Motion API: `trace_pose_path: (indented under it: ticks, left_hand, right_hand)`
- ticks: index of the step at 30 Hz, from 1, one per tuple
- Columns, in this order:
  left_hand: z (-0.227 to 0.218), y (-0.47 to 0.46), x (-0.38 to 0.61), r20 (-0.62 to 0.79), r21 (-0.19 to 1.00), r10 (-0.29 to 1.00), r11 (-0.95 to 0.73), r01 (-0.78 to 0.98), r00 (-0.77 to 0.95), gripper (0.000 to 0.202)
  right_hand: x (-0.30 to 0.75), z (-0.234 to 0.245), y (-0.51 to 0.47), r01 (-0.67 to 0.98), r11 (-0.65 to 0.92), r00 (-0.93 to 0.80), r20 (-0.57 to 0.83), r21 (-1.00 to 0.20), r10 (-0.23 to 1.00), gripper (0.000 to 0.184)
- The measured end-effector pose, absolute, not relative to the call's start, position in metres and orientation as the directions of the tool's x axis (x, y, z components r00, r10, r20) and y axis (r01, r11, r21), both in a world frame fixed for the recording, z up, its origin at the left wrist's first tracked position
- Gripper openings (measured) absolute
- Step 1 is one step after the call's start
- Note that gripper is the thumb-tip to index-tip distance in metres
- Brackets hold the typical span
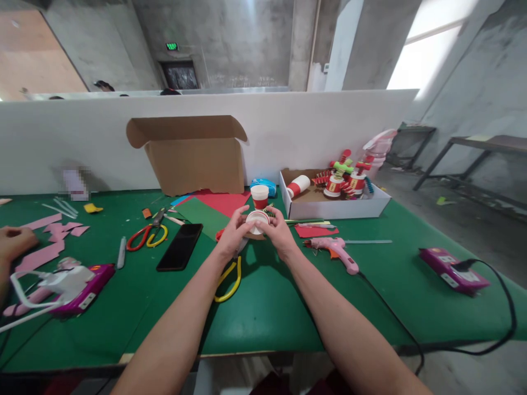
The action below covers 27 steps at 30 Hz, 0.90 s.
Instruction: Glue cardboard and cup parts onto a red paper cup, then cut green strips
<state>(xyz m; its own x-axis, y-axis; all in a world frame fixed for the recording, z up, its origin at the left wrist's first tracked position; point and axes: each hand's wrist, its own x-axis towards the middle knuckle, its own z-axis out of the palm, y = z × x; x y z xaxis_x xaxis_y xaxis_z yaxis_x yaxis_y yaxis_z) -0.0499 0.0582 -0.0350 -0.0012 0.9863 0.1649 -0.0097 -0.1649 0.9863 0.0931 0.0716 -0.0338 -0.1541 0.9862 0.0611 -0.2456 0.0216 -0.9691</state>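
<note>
Both my hands are raised over the green table and hold a small white paper cup between them, its open rim turned toward me. My left hand grips the cup's left side with curled fingers. My right hand wraps its right side. Just beyond stands another red and white paper cup. Yellow-handled scissors lie under my left wrist. A pink glue gun rests to the right of my right hand.
An open brown cardboard box stands at the back. A white box holds finished cup crafts. Red and green paper sheets, a black phone, red-yellow scissors, pink scraps and purple power strips lie about. Another person's hand is at left.
</note>
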Motion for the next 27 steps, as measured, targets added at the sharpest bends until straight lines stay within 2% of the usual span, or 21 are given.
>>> trace_pose_path:
  ticks: [8, 14, 16, 20, 22, 25, 27]
  left_hand:
    - [-0.04, 0.06, -0.045, 0.162, 0.978, 0.984, -0.17, -0.125, -0.069, 0.069]
    - [-0.042, 0.063, -0.049, 0.084, 0.985, 0.992, -0.097, -0.146, -0.092, 0.055]
    - [-0.04, 0.062, -0.051, 0.047, 0.981, 0.998, -0.055, -0.184, -0.048, 0.052]
    - [-0.038, 0.057, -0.048, 0.018, 0.983, 0.996, -0.001, -0.182, 0.093, 0.05]
    - [-0.039, 0.057, -0.045, 0.001, 0.99, 0.992, 0.018, -0.143, 0.13, 0.051]
    - [-0.037, 0.059, -0.046, 0.008, 0.999, 1.0, -0.008, -0.04, 0.008, 0.05]
    - [-0.034, 0.062, -0.052, 0.075, 0.996, 0.987, -0.068, 0.056, -0.145, 0.045]
  right_hand:
    - [0.091, -0.033, 0.069, -0.219, 0.028, -0.134, 0.059, -0.975, 0.989, 0.072]
    - [0.098, -0.034, 0.078, -0.066, 0.005, -0.146, 0.014, -0.998, 0.989, 0.059]
    - [0.104, -0.03, 0.079, -0.017, 0.09, -0.173, 0.091, -0.996, 0.981, 0.058]
    - [0.113, -0.018, 0.072, 0.087, 0.383, -0.36, 0.33, -0.92, 0.873, 0.072]
    - [0.117, -0.014, 0.07, 0.149, 0.464, -0.417, 0.37, -0.873, 0.83, 0.064]
    - [0.13, -0.009, 0.072, 0.263, 0.44, -0.445, 0.297, -0.859, 0.845, 0.047]
    - [0.143, -0.006, 0.077, 0.317, 0.37, -0.453, 0.203, -0.873, 0.868, 0.046]
